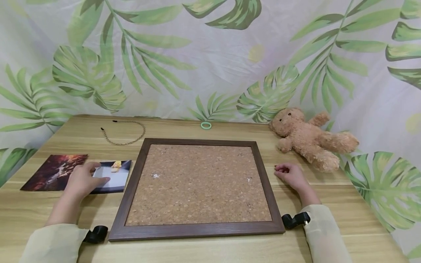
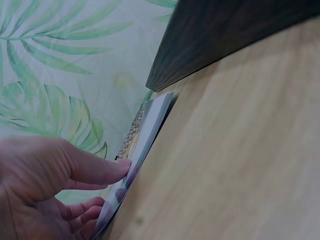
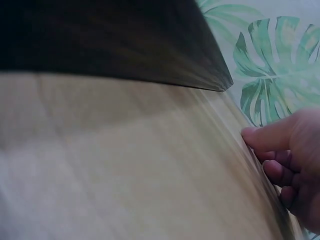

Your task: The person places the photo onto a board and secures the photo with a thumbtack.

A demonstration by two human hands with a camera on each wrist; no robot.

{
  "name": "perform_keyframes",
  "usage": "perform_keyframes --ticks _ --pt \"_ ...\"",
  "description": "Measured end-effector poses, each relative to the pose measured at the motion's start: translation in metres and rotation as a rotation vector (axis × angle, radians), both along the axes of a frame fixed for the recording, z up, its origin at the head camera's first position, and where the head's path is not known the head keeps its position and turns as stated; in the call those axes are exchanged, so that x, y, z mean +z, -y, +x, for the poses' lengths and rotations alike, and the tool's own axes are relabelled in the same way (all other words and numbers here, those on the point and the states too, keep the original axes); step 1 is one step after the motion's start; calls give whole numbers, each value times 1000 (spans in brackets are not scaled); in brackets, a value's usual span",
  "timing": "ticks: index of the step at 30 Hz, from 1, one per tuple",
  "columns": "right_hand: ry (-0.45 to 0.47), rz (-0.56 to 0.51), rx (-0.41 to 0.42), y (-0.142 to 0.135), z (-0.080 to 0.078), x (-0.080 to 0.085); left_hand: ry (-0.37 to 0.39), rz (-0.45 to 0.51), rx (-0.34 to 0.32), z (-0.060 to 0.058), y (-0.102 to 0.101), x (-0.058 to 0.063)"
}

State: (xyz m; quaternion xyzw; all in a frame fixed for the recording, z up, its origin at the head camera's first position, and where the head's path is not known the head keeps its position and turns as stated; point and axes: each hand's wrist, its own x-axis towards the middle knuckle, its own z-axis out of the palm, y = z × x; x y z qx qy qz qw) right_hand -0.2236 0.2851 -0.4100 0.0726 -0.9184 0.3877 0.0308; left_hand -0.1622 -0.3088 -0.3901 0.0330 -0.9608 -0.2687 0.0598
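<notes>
My left hand [image 1: 80,179] is spread over the left part of a small glossy picture [image 1: 113,182], with a pale middle, dark borders and a little yellow figure. In the left wrist view the thumb [image 2: 117,170] touches the picture's surface while the other fingers bend by its near end. Right of it lies a brown-framed cork board [image 1: 200,182] with two whitish spots. My right hand [image 1: 292,177] rests on the table beyond the board's right edge, fingers loosely curled and thumb close to them. A tiny dark red spot shows at its fingertips; no held thing is visible in the right wrist view.
A dark red picture [image 1: 52,173] lies left of the pale one. Behind are a chain with black ends [image 1: 126,143] and a green ring [image 1: 205,125]. At the back right lies a brown teddy bear [image 1: 312,137]. A leaf-patterned cloth [image 1: 217,54] hangs behind the wooden table [image 1: 177,252].
</notes>
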Motion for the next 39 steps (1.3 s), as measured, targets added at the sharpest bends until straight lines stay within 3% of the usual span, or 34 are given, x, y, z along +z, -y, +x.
perform_keyframes --ticks 9,22,27,34,39 --pt "6 46 -7 0 0 3 128 31 51 2 2 4" --pt "-56 48 -23 0 1 1 79 85 73 2 6 0" --pt "-67 49 -27 0 1 0 65 202 93 1 8 0" --pt "-46 77 -53 0 -1 1 98 478 228 -1 10 -1" --pt "-26 -102 -93 2 -3 4 109 582 300 -4 12 4"
